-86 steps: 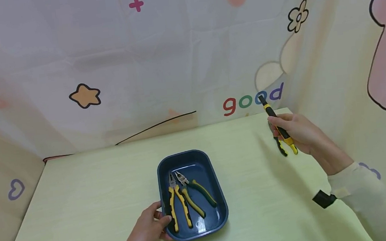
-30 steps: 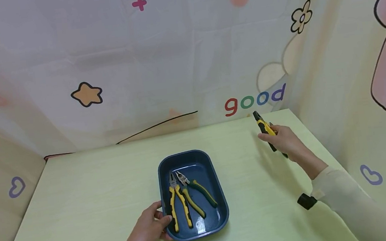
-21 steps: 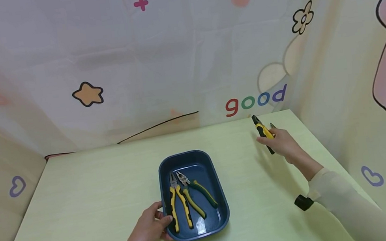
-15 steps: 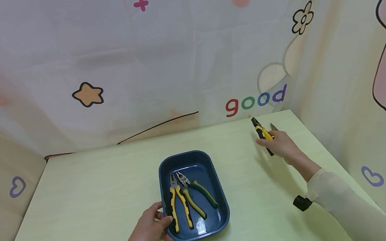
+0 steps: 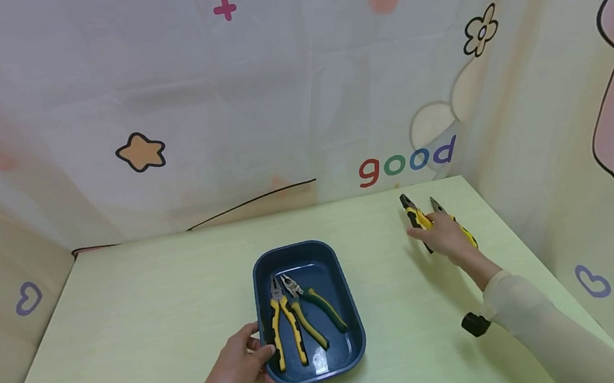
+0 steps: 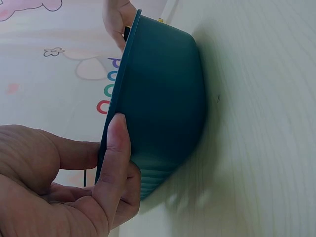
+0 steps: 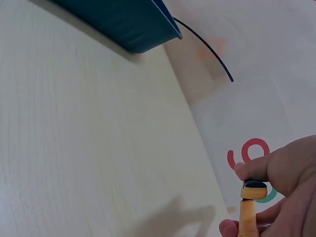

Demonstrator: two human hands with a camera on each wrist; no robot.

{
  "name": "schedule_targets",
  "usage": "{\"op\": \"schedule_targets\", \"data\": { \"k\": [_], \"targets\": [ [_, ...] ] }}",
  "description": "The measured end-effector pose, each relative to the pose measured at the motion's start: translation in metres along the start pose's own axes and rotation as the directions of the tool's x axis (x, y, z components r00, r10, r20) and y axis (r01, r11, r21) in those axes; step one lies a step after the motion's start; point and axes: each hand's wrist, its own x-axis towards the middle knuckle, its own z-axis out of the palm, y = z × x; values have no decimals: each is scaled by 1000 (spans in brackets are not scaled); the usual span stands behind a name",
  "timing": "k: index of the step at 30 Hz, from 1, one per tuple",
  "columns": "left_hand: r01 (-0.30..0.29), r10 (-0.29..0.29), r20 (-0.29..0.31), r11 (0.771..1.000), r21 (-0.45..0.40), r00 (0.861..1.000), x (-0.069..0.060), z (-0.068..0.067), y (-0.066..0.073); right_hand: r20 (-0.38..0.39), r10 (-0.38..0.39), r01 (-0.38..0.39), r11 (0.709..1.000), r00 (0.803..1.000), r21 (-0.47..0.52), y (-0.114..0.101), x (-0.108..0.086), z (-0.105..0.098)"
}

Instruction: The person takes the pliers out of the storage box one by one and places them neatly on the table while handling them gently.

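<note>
My left hand (image 5: 238, 360) grips the left rim of a dark blue tray (image 5: 341, 353), thumb inside and fingers outside, as the left wrist view shows on the tray wall (image 6: 165, 79). In the tray lie yellow-and-black pliers (image 5: 278, 334) and green-handled pliers (image 5: 326, 309) side by side, heads pointing away. At the back right, my right hand (image 5: 444, 239) holds another pair of yellow-and-black pliers (image 5: 412, 212); their handle ends (image 7: 248, 217) show between thumb and fingers in the right wrist view. Beside that hand, long-nosed yellow-and-black pliers (image 5: 467, 235) lie on the table, partly hidden by it.
The pale table (image 5: 157, 322) runs back to a printed curtain (image 5: 230, 112) with the word "good" above its right rear corner. More curtain (image 5: 551, 189) hangs along the right side. A black wrist camera (image 5: 475, 324) sticks out from the right sleeve.
My right hand has brought its pliers left and down towards the table, baring more of the pliers lying beside it. The left hand and tray stay in place.
</note>
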Motion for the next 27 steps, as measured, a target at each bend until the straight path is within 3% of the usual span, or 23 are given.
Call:
{"op": "schedule_targets", "data": {
  "k": [17, 27],
  "targets": [
    [38, -38, 7, 999, -3, 999, 3, 1, -1, -2, 7, -7, 999, 1000, -51, 7, 9, 9],
    [19, -19, 6, 1000, 8, 1000, 3, 1, -2, -31, 13, -16, 995, 999, -95, 10, 14, 14]
  ]
}}
